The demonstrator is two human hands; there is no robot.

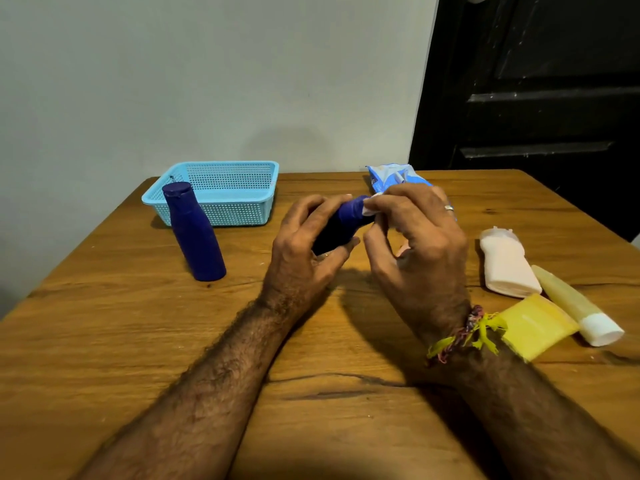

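Wiping entry: left hand (304,247) grips small blue bottle (346,220), tilted to expose cap; right hand (422,244) pinches white wipe (367,210), probably cleaning it.

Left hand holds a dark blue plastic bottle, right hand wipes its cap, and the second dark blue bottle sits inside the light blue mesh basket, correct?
No: the head view shows the second dark blue bottle upright on the wooden table, in front of the light blue mesh basket, not inside it. The left hand and right hand are as stated.
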